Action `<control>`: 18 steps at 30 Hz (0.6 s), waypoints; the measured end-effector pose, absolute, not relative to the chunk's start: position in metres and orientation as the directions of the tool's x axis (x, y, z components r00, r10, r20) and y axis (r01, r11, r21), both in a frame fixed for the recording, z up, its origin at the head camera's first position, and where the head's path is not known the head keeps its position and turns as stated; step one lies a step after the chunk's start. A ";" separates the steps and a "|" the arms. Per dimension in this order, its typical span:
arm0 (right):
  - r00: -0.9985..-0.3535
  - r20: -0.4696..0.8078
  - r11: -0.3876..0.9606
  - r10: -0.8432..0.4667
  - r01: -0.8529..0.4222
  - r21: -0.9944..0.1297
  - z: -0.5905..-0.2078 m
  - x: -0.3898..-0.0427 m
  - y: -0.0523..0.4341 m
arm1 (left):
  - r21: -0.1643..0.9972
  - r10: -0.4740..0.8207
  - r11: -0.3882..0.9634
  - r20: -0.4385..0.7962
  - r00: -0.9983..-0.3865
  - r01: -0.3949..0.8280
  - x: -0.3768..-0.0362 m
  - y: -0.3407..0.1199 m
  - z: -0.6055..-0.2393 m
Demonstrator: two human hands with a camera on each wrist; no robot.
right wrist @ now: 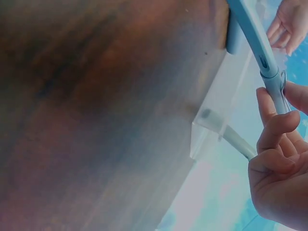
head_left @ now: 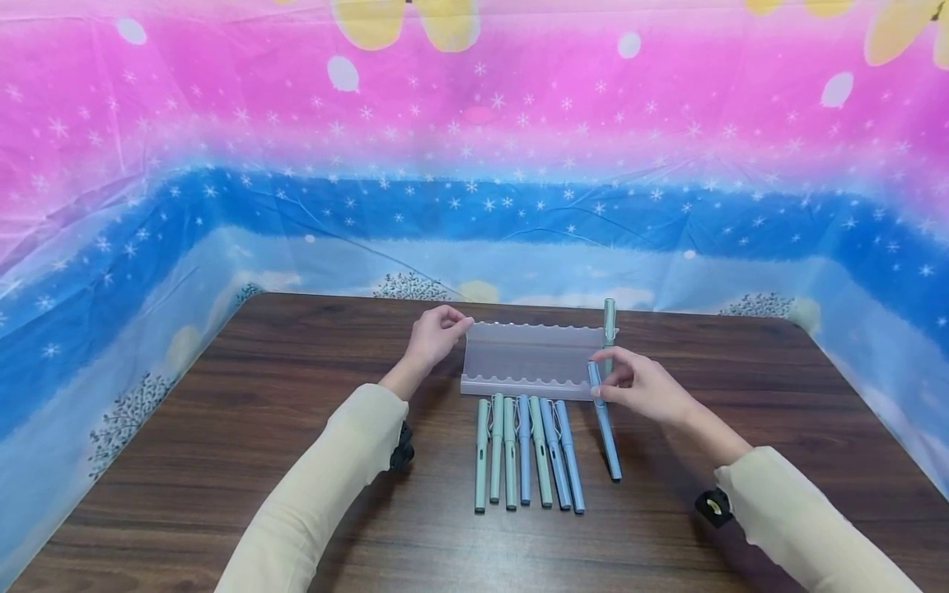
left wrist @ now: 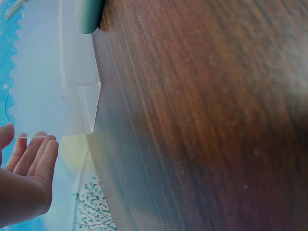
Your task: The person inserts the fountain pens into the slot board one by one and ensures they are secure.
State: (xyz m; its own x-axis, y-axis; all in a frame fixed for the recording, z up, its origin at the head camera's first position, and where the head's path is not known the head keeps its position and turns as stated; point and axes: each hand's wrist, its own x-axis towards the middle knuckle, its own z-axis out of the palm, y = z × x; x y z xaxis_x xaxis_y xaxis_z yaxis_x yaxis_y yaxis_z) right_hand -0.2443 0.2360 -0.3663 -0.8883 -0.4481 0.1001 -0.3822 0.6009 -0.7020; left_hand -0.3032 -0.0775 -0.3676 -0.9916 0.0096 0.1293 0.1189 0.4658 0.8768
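Observation:
A translucent pen rack (head_left: 537,352) with scalloped edges stands on the table. At its upper left corner my left hand (head_left: 439,333) holds the side edge, thumb and fingers on either side of it. My right hand (head_left: 641,385) pinches a blue pen (head_left: 606,436) by its capped end, just off the rack's right front corner. The held pen (right wrist: 255,41) slants across the right wrist view, its clip beside the thumb. Behind that hand, a green pen (head_left: 610,317) lies in the rack's rightmost notches, partly hidden by the fingers.
Several capped green pens (head_left: 482,461) and blue pens (head_left: 571,461) lie side by side in front of the rack, clips toward it. The brown wooden table (head_left: 311,346) ends at a patterned pink and blue cloth (head_left: 474,206) hung around it.

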 end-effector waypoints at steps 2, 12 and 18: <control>-0.889 0.103 0.593 -0.445 -0.379 -0.711 -0.364 -0.246 0.236 | 0.878 0.010 0.464 0.128 -0.992 0.118 -0.303 -0.077 -0.368; -0.887 0.158 0.535 -0.435 -0.395 -0.747 -0.330 -0.235 0.226 | 0.874 -0.002 0.475 0.123 -0.992 0.107 -0.304 -0.077 -0.367; -0.887 0.199 0.579 -0.417 -0.428 -0.694 -0.335 -0.251 0.234 | 0.876 0.006 0.469 0.122 -0.992 0.110 -0.303 -0.077 -0.367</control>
